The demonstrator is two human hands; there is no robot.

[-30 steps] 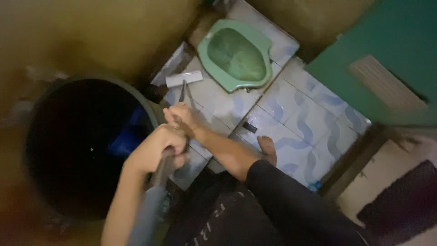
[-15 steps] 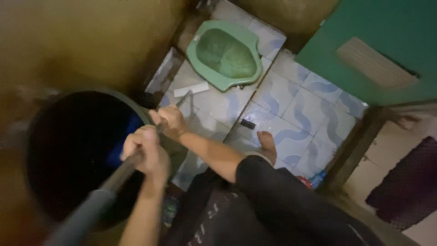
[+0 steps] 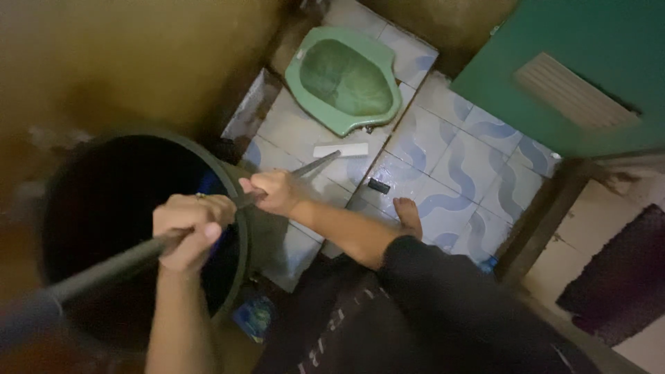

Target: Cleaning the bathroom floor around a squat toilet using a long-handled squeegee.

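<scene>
Both of my hands grip a long dark brush handle (image 3: pixel 125 260) that runs from the lower left toward the floor. My left hand (image 3: pixel 188 228) holds it near the upper end, over the rim of a big dark water barrel (image 3: pixel 239 242). My right hand (image 3: pixel 276 192) holds it lower down. The white brush head (image 3: pixel 341 149) rests on the tiled floor (image 3: pixel 443 156), just in front of a green squat toilet pan (image 3: pixel 344 79). My bare foot (image 3: pixel 409 215) stands on the tiles.
A green door (image 3: pixel 575 76) stands at the upper right, with a dark doorframe below it. A small dark object (image 3: pixel 377 185) lies on the tiles. A yellowish wall fills the upper left. A dark mat (image 3: pixel 616 284) lies outside the doorway.
The brush head has slid right across the tiles, from beside the pan's left edge to in front of it. My left hand has moved left and the handle now lies flatter.
</scene>
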